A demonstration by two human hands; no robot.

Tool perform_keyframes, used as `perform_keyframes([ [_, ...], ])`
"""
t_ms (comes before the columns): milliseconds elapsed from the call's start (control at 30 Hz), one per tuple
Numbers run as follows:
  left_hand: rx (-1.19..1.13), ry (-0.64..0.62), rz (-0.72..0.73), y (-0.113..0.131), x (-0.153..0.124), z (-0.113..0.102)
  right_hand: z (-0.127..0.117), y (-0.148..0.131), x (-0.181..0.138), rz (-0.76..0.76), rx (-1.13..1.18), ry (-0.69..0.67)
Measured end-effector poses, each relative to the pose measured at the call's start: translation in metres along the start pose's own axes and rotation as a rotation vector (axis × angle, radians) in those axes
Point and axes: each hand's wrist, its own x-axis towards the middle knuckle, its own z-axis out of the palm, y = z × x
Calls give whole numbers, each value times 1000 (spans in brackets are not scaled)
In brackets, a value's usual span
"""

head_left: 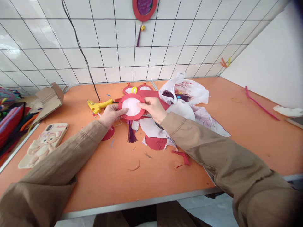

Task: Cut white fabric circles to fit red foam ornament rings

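Both hands hold up a round ornament [131,107] above the table; it has a red ring around a white middle. My left hand [112,114] pinches its left edge, thumb on the white part. On the right edge, my right hand [155,108] grips the ring with its thumb in front. A yellow loop [134,90] sticks up at the top, and a dark purple tassel [132,132] hangs below. Behind it lie similar red-and-white ring pieces [144,88], partly hidden. A yellow glue gun [99,105] rests just left of my left hand.
A white plastic bag [184,90] with purple tassels stands at the back. White sheets [210,121] and red scraps [182,157] lie near my right arm. A phone in a cartoon case [44,143] and torn cardboard [50,101] are on the left. A black cord [81,50] runs down the tiled wall.
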Motion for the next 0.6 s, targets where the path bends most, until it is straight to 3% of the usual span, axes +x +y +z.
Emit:
perform_keyframes([
  [267, -42, -20, -25, -3, 2, 0, 0, 4, 1, -5, -34, -10],
  [367, -47, -38, -28, -1, 3, -2, -2, -4, 2, -53, -148, -27],
  [500, -4, -78, -79, 8, 3, -9, -31, -54, -5, -259, -521, -104],
  [567, 34, -122, -129, 14, 2, -14, -62, -88, -13, -235, -715, -56],
  [600, 64, -153, -164, 16, 2, -16, -82, -102, -16, -191, -787, 39],
])
